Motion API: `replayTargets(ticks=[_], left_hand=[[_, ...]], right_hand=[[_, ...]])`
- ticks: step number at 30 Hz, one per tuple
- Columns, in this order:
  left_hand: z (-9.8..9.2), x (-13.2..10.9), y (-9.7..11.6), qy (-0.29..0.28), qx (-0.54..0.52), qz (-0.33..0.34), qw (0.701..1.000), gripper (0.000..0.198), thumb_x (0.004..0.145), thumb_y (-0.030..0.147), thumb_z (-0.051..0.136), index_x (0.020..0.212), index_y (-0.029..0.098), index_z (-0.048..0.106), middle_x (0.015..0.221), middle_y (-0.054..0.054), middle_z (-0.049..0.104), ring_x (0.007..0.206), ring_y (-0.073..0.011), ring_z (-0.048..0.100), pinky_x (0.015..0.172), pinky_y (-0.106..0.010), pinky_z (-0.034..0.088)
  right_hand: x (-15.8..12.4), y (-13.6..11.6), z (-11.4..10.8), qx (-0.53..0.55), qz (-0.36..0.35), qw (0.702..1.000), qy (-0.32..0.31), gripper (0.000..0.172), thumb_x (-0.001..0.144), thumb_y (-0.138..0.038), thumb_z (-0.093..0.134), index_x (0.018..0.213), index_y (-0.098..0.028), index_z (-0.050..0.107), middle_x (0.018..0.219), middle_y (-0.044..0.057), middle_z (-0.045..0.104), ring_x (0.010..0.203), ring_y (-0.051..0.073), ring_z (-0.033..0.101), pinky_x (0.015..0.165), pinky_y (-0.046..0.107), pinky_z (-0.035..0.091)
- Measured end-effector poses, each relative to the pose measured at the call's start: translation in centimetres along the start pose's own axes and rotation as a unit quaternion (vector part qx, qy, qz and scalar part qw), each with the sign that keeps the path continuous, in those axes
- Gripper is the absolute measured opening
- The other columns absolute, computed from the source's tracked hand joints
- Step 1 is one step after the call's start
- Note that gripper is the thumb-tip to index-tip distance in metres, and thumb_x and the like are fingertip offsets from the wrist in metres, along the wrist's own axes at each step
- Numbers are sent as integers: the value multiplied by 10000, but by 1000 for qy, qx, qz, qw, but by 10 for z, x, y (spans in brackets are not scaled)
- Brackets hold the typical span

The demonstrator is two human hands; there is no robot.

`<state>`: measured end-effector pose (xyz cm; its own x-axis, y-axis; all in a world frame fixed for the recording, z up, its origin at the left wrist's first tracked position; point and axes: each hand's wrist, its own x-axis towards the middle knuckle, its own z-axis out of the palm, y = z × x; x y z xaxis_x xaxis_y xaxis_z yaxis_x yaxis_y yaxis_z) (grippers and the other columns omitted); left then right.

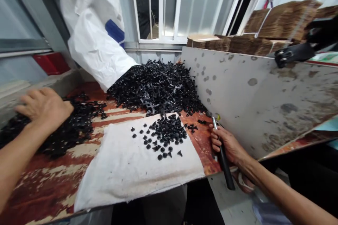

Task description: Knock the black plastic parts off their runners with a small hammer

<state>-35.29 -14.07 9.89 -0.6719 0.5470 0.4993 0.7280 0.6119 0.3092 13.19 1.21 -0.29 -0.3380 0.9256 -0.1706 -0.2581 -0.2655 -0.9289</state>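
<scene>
My left hand (46, 105), slightly blurred, is over the pile of small black parts (71, 126) at the left, its fingers apart and nothing visible in them. On the right, my right hand (224, 142) is closed around a black-handled tool (226, 168) with a short silver shaft. The tool's far end lies by the grey board, and its exact kind is unclear. Between my hands, a white cloth (126, 172) lies on the table. Loose black pieces with round heads and short stems (169, 130) are scattered and heaped on its far half.
Behind the cloth rises a large heap of black parts (158, 88), with a white sack (102, 49) hanging into it. A spotted grey board (237, 88) walls the right side. Bundled brown cardboard (280, 21) is stacked beyond it. The red-brown tabletop (44, 179) is worn.
</scene>
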Motion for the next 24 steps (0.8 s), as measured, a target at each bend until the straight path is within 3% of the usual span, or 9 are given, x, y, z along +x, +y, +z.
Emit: replayTargets(ticks=[1, 2, 4, 7, 9, 11, 18, 21, 24], left_hand=[[9, -10, 24, 28, 29, 7, 999, 305, 724, 500, 467, 811, 221, 559, 962, -198, 655, 1130, -524, 526, 776, -663, 439], [20, -24, 51, -14, 34, 69, 997, 329, 763, 456, 427, 880, 184, 572, 1028, -243, 631, 1112, -516, 541, 771, -640, 457], [44, -58, 104, -90, -5, 181, 979, 289, 813, 412, 415, 889, 194, 588, 986, -155, 659, 1002, -332, 617, 856, -482, 503], [73, -103, 168, -185, -72, 400, 895, 285, 909, 347, 374, 994, 190, 596, 1043, -130, 641, 979, -268, 577, 878, -434, 488], [85, -116, 197, -201, -65, 465, 860, 260, 940, 337, 377, 1003, 205, 591, 1061, -114, 625, 986, -259, 556, 877, -419, 475], [93, -114, 221, -224, -49, 466, 854, 242, 950, 328, 388, 1027, 206, 582, 1104, -113, 614, 1021, -259, 549, 908, -415, 459], [128, -85, 303, -267, -8, 306, 914, 383, 900, 376, 482, 1170, 115, 556, 1213, -232, 601, 1176, -371, 546, 924, -490, 451], [143, -82, 318, -279, -17, 271, 921, 281, 850, 284, 521, 1071, 141, 622, 1231, -220, 612, 1174, -374, 567, 921, -497, 452], [149, -76, 314, -289, -50, 252, 922, 159, 774, 203, 572, 905, 172, 657, 1165, -169, 657, 1127, -335, 604, 906, -428, 461]], right_hand=[[1, 3, -5, 8, 0, 1000, 5, 356, 644, -295, 765, 884, -219, 513, 514, -132, 396, 352, 32, 298, 297, 140, 293], [2, 5, -7, 16, -1, 1000, 9, 369, 641, -296, 767, 906, -217, 522, 513, -133, 397, 354, 31, 300, 299, 139, 299], [3, 7, -8, 26, -4, 1000, 12, 400, 634, -298, 780, 938, -213, 534, 522, -131, 425, 361, 32, 316, 302, 140, 313], [4, 9, -6, 31, -6, 999, 10, 406, 637, -298, 796, 946, -201, 552, 534, -118, 469, 362, 34, 341, 297, 144, 322], [5, 10, -6, 39, -10, 999, 9, 406, 642, -298, 800, 954, -198, 560, 547, -112, 486, 363, 34, 351, 294, 146, 323], [5, 10, -8, 50, -19, 998, 13, 423, 644, -310, 802, 977, -203, 565, 557, -116, 482, 366, 32, 348, 295, 147, 334], [4, 11, -13, 90, -29, 995, 29, 463, 617, -336, 831, 979, -203, 575, 559, -123, 456, 370, 23, 332, 294, 145, 345], [4, 12, -15, 97, -31, 994, 29, 467, 617, -334, 835, 978, -205, 569, 569, -122, 462, 373, 27, 343, 294, 149, 350], [3, 12, -17, 101, -37, 994, 20, 453, 634, -334, 829, 981, -208, 566, 573, -120, 461, 374, 29, 352, 299, 149, 350]])
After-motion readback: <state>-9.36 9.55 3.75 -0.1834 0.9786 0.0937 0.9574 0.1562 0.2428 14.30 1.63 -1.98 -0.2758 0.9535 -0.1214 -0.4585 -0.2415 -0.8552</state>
